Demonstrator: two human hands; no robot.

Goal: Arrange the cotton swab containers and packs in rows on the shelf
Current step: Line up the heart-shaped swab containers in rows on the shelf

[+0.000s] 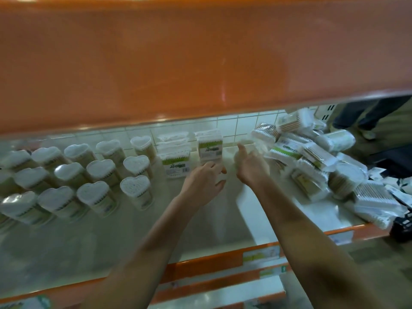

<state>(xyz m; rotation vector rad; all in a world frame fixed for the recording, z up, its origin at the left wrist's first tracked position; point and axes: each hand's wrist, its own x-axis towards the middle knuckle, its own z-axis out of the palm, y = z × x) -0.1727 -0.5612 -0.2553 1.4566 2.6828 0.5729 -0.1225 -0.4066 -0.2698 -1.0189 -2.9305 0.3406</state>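
Several heart-shaped cotton swab containers (136,166) stand in rows on the left of the white shelf (124,237). Beside them are rectangular swab packs in a stack (176,157), and another upright pack (210,148) stands to their right. My left hand (206,181) lies at the foot of that upright pack, fingers loosely curled, holding nothing that I can make out. My right hand (250,162) is open and blurred, its fingers stretched toward a loose heap of swab packs (312,157) on the shelf's right.
An orange upper shelf (200,63) hangs over the work area and hides the back wall's top. A tiled wall (234,123) backs the shelf. Orange price rails (223,262) line the front edge. A person's legs (365,117) show at the far right.
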